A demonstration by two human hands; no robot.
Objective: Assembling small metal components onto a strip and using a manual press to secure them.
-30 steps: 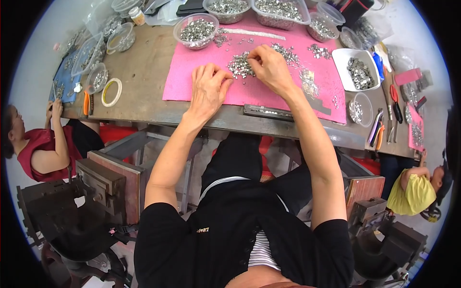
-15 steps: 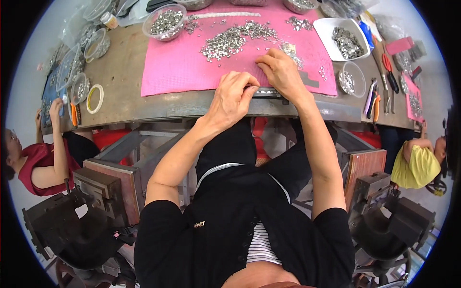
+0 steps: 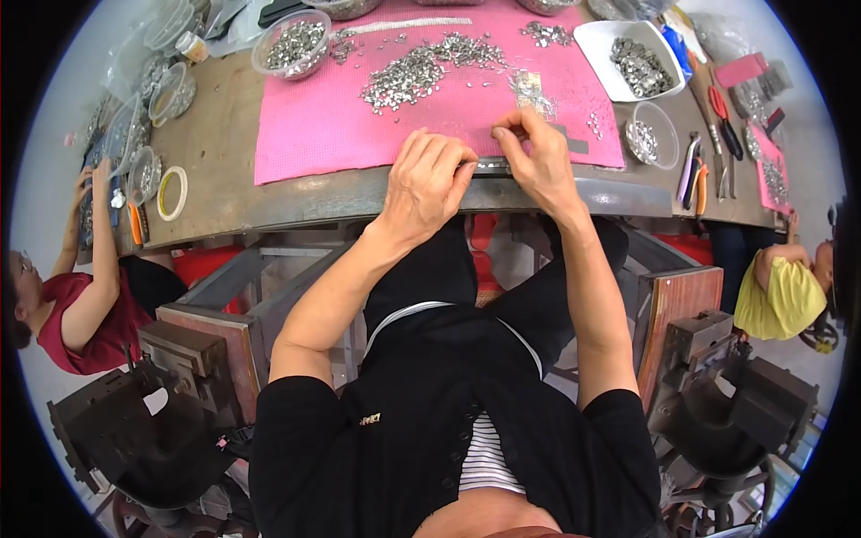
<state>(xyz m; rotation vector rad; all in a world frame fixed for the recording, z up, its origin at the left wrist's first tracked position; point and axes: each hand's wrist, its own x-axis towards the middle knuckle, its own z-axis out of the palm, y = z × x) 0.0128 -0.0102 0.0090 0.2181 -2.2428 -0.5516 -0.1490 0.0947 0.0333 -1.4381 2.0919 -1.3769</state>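
My left hand is at the near edge of the pink mat, thumb and forefinger pinched at the left end of a narrow dark strip. Small shiny pieces sit in a row along that strip. My right hand hovers over its right part, thumb and forefinger closed together; whatever they hold is too small to make out. Beyond both hands lies a loose pile of small silvery metal pieces. A flat grey piece lies beside my right hand.
Clear tubs and a white tray hold more metal pieces. Pliers and red-handled cutters lie at right, a tape roll at left. The bench's metal edge runs in front. Co-workers sit on both sides.
My right hand has come nearer and to the right, from the mat beyond the strip to just above it. My left hand stays at the strip. The left co-worker's hands have moved.
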